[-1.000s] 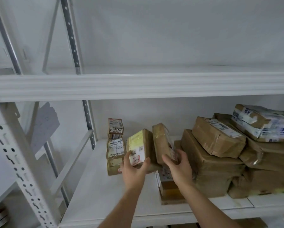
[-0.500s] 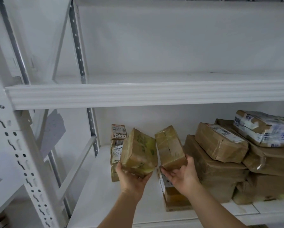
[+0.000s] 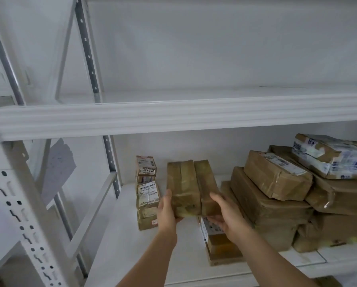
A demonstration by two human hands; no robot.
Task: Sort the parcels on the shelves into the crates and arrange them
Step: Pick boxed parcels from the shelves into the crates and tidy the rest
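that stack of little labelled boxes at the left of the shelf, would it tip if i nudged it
Probably yes: the stack of small boxes is tall and narrow, several high, with edges not squarely aligned. The boxes look like stiff taped cardboard, so they would likely slide or topple whole rather than crumple. The left hand is close beside it.

- One head-worn view, looking forward and slightly up into a white shelf unit from close by.
- Both forearms enter from the bottom edge.
- The rack upright fills the left side; parcels sit to the right.
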